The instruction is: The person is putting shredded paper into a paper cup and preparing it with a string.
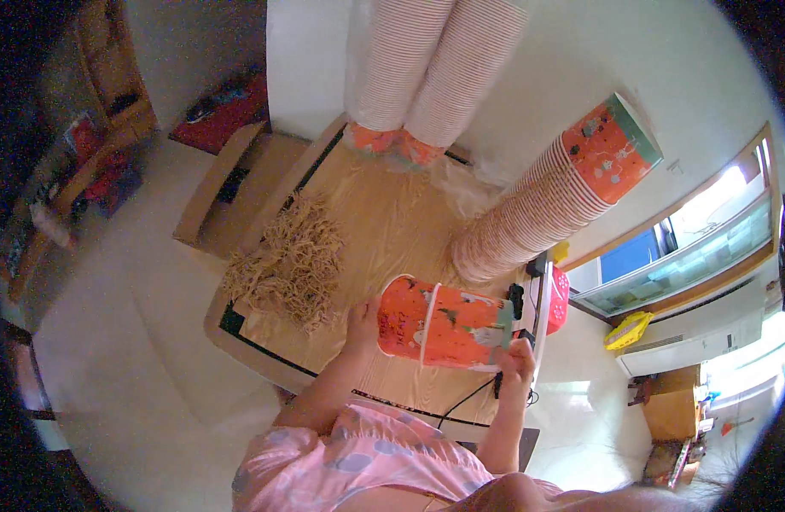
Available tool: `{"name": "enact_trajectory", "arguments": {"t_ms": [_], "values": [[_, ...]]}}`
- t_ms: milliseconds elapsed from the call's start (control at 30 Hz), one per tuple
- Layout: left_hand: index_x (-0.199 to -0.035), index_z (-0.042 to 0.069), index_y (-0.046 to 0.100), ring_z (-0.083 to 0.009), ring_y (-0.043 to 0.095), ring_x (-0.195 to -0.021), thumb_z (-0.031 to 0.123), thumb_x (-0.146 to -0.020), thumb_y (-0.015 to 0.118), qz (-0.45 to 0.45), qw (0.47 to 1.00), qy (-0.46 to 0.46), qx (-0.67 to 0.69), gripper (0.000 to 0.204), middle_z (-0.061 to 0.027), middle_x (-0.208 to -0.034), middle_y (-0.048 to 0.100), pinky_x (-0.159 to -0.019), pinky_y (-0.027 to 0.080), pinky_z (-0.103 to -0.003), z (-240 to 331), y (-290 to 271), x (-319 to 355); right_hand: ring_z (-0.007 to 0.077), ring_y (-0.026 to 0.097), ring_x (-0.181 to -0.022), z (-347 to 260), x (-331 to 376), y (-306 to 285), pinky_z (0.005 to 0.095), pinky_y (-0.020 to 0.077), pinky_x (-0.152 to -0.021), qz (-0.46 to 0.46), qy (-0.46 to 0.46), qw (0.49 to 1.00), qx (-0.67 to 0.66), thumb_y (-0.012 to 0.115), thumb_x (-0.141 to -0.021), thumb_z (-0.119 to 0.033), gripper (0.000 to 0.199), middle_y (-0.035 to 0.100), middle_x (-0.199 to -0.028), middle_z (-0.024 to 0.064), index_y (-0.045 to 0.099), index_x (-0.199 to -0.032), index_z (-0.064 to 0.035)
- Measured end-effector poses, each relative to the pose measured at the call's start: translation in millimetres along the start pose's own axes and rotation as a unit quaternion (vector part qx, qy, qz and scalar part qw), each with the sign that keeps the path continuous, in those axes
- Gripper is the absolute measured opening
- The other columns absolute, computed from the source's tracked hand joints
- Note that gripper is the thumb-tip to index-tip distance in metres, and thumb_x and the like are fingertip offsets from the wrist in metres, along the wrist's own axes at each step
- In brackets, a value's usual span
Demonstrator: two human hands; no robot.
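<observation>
Sideways in front of me are orange printed paper cups point(465, 328), seemingly two, one partly nested in the other, with a white rim point(428, 324) around the middle. My left hand point(363, 326) grips the left end, its fingers mostly hidden behind the cup. At the green-banded right end, my right hand point(517, 360) is closed on the cup edge. Beside my left forearm, a tangled pile of tan strings or strips point(294, 260) lies on the table. Beyond the held cups, a long leaning stack of paper cups point(537, 200) has an orange and green cup on top.
Two tall cup stacks point(401, 77) in clear plastic stand at the table's point(384, 205) far edge against the wall. An open cardboard box point(247, 183) adjoins its left side. Black cables point(469, 401) and a pink basket point(558, 299) are at the right edge.
</observation>
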State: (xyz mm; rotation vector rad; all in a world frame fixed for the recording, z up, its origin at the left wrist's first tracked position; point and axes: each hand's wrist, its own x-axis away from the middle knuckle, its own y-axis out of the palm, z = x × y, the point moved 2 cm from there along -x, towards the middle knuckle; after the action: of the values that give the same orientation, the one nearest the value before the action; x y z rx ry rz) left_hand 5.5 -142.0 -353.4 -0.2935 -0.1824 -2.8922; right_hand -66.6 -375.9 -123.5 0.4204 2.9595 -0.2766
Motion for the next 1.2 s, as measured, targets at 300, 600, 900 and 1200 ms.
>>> {"name": "enact_trajectory", "arguments": {"t_ms": [300,600,900,1200], "values": [[-0.114,0.001,0.049,-0.0171,0.055,-0.094,0.025,-0.09,0.047,0.069,0.947,0.062,0.307,0.034,-0.0073,-0.111,0.055,-0.082,0.045,-0.031,164.0,-41.0,-41.0,0.0235,0.053,-0.103,76.3,-10.9,-108.2,0.0405,0.0445,-0.087,0.001,0.148,0.92,-0.363,0.047,-0.086,-0.024,0.034,0.054,-0.114,0.0114,0.049,-0.113,-0.0035],[-0.114,0.001,0.05,-0.0219,0.054,-0.103,0.028,-0.094,0.033,-0.145,0.858,0.007,0.492,0.038,-0.0108,-0.113,0.055,-0.089,0.043,-0.038,38.9,7.8,-189.1,0.0242,0.055,-0.099,212.9,28.9,8.6,0.0407,0.0442,-0.085,-0.046,0.4,0.83,-0.386,0.039,-0.085,-0.023,0.035,0.058,-0.108,0.0108,0.053,-0.108,-0.0011],[-0.113,0.001,0.051,-0.0245,0.054,-0.103,0.024,-0.093,0.029,-0.086,0.892,-0.034,0.442,0.038,-0.0132,-0.114,0.055,-0.09,0.042,-0.04,-16.6,3.1,-209.8,0.022,0.054,-0.099,198.8,30.1,25.7,0.0395,0.0444,-0.084,-0.102,0.422,0.839,-0.328,0.042,-0.086,-0.022,0.034,0.058,-0.108,0.0094,0.052,-0.112,-0.0014],[-0.122,0.0,0.039,-0.0317,0.04,-0.115,0.004,-0.082,0.049,0.199,0.917,0.267,-0.219,0.041,-0.0208,-0.122,0.042,-0.096,0.032,-0.038,70.1,-75.8,-103.5,0.0119,0.053,-0.082,238.1,16.0,-3.8,0.0273,0.0452,-0.071,0.0,0.224,0.963,-0.15,0.053,-0.084,-0.009,0.012,0.058,-0.09,0.0026,0.055,-0.096,-0.0064]]}}
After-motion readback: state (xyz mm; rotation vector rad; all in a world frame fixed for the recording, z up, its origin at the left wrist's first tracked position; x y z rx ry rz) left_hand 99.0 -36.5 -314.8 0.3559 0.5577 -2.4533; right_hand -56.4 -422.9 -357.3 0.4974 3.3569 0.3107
